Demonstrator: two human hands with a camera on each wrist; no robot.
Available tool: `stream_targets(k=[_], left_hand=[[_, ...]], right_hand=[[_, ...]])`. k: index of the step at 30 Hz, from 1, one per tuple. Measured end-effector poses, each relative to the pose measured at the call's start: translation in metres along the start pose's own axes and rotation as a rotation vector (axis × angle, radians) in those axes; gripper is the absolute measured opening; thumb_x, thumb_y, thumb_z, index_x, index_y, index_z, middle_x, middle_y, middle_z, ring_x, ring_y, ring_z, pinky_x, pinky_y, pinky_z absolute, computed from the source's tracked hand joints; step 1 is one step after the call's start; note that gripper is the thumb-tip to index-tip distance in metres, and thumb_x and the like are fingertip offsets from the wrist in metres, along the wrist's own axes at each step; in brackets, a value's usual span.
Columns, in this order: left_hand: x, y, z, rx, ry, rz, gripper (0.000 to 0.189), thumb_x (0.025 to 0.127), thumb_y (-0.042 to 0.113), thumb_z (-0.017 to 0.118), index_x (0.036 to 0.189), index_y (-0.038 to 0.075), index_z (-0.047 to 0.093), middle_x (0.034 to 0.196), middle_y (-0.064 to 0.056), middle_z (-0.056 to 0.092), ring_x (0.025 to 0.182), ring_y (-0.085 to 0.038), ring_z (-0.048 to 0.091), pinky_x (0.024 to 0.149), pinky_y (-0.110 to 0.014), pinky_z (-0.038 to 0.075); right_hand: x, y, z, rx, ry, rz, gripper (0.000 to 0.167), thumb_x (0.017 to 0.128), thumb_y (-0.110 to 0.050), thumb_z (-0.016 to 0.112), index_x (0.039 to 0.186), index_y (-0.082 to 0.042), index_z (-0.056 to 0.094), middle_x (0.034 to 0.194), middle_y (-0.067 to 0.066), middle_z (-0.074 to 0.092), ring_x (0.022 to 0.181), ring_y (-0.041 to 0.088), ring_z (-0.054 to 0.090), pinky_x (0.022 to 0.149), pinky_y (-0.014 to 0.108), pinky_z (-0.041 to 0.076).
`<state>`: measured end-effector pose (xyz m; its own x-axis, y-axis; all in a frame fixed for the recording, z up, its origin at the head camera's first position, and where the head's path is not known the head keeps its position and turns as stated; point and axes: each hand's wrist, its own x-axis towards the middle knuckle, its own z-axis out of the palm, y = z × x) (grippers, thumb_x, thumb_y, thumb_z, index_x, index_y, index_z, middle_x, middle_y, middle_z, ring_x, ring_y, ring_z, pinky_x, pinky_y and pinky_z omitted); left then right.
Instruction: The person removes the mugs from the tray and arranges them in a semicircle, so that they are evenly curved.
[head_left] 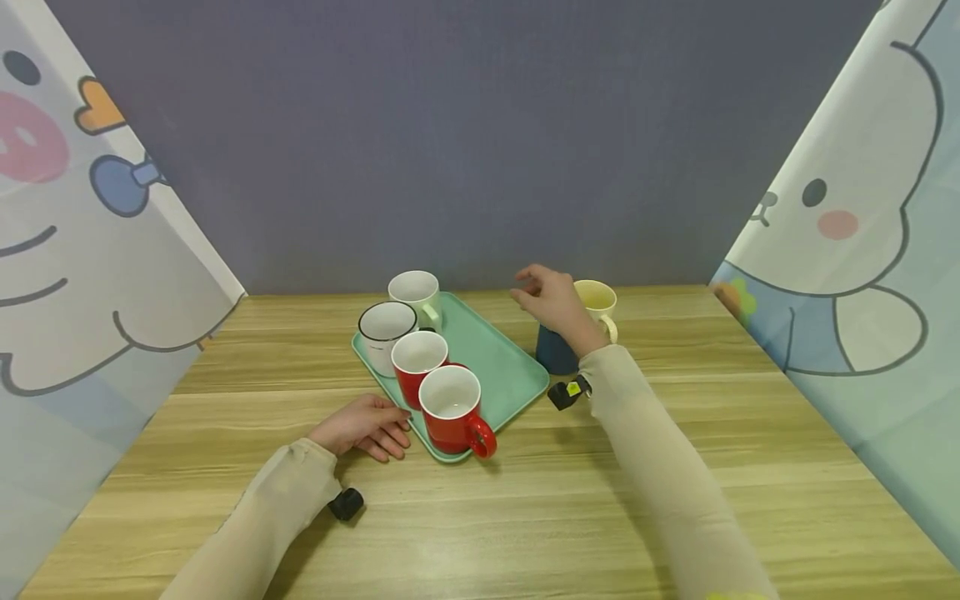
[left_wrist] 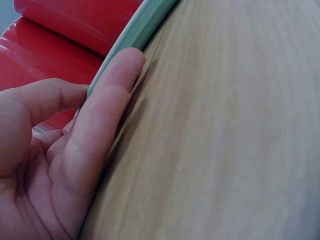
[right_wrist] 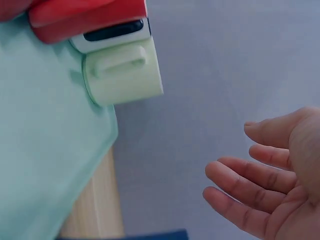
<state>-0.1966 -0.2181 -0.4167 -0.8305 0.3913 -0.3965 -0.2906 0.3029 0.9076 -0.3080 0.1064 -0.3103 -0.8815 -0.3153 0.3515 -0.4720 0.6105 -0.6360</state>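
Note:
My left hand is at the left edge of a light green tray. In the left wrist view its thumb and a finger pinch the tray's rim from either side. Along that side of the tray stand a red mug in front, another red mug, a white mug with a black rim and a pale green mug at the back. Loosely bent and holding nothing, the fingers of my right hand hover above a dark blue mug, which the hand and wrist partly hide.
Just behind the blue mug is a yellow mug, its handle facing right. Both stand on the wooden table, right of the tray. A grey wall rises along the table's back edge, with cartoon-printed sheets at the sides.

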Motion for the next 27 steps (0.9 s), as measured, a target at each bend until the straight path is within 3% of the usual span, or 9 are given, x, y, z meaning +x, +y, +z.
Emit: stream_targets(k=[8, 19, 27], left_hand=[[0.001, -0.001, 0.000, 0.000, -0.004, 0.001, 0.027, 0.101, 0.018, 0.050, 0.096, -0.006, 0.061, 0.077, -0.008, 0.071, 0.064, -0.014, 0.071, 0.057, -0.028, 0.059], [0.001, -0.001, 0.000, -0.001, -0.012, 0.001, 0.025, 0.101, 0.016, 0.050, 0.096, -0.006, 0.061, 0.077, -0.008, 0.071, 0.065, -0.014, 0.071, 0.057, -0.028, 0.059], [-0.001, 0.001, 0.001, -0.009, -0.022, 0.007, 0.026, 0.101, 0.017, 0.051, 0.096, -0.006, 0.061, 0.077, -0.008, 0.071, 0.065, -0.014, 0.071, 0.057, -0.028, 0.059]], right_hand=[[0.015, -0.002, 0.030, 0.054, -0.054, 0.047, 0.036, 0.095, -0.019, 0.067, 0.125, 0.000, 0.062, 0.099, 0.015, 0.074, 0.082, 0.026, 0.072, 0.075, 0.039, 0.057], [0.026, -0.012, 0.069, 0.079, -0.080, -0.013, 0.040, 0.093, -0.028, 0.071, 0.120, 0.000, 0.064, 0.093, 0.012, 0.073, 0.081, 0.023, 0.070, 0.074, 0.035, 0.056], [0.033, -0.019, 0.094, 0.114, -0.137, -0.016, 0.034, 0.094, -0.023, 0.071, 0.117, 0.001, 0.065, 0.094, 0.013, 0.073, 0.077, 0.020, 0.071, 0.068, 0.028, 0.054]])
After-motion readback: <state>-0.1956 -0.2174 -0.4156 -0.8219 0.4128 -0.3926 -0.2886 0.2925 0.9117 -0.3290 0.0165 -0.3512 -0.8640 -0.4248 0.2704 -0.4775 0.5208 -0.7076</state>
